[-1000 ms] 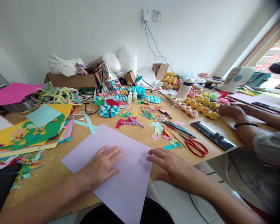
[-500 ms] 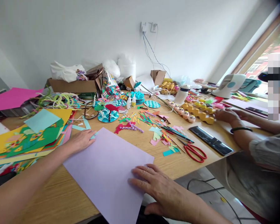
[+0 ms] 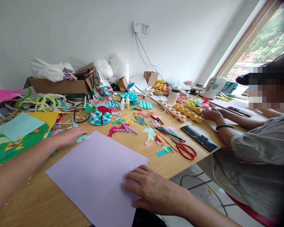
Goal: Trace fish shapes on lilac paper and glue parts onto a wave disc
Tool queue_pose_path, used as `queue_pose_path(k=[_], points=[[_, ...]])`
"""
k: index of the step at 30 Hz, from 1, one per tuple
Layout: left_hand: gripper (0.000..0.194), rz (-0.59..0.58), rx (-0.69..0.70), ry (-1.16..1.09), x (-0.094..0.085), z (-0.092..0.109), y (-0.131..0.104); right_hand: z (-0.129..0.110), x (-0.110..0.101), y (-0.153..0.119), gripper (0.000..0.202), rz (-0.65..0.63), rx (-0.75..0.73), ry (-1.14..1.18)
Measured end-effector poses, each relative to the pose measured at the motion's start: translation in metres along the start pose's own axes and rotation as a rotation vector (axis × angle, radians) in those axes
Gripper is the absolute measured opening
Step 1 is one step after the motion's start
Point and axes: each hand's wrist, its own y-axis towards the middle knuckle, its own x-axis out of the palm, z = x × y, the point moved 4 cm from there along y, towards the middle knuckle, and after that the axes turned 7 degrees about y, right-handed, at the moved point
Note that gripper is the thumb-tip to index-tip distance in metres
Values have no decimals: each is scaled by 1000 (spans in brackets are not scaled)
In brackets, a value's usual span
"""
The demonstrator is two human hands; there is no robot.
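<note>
A sheet of light purple paper lies on the table in front of me, its near corner reaching past the table edge. My right hand rests on the sheet's right side, fingers stretched over the top, thumb beside the edge. My left hand is off the paper, to its upper left, fingers extended low over the table. Just by those fingertips are light blue paper strips; whether the fingers touch them I cannot tell. Red-handled scissors lie to the right, beside colourful paper scraps.
Coloured sheets and pipe cleaners are piled at left. Glue bottles, decorated blue discs and a white jar stand farther back. A black phone lies near the right edge, by a co-worker's hands.
My left hand has slid off the purple paper's corner toward the left, uncovering the blue strips. My right hand stays on the paper. The view has turned slightly right.
</note>
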Motion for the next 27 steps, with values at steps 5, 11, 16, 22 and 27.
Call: queue_pose_path(k=[5, 11, 16, 22, 27], points=[[21, -79, 71, 89, -11, 8, 5, -3, -2, 5, 31, 5, -3, -18], [21, -108, 119, 135, -12, 9, 8, -2, 0, 7, 27, 3, -1, -26], [19, -89, 124, 130, -18, 8, 4, -1, 0, 8, 26, -5, -1, -35], [13, 5, 83, 88, -35, 9, -6, -3, -5, 9, 26, -22, -16, 31], [17, 275, 165, 28, -69, 41, -29, 9, -10, 19, 28, 67, 25, 425]])
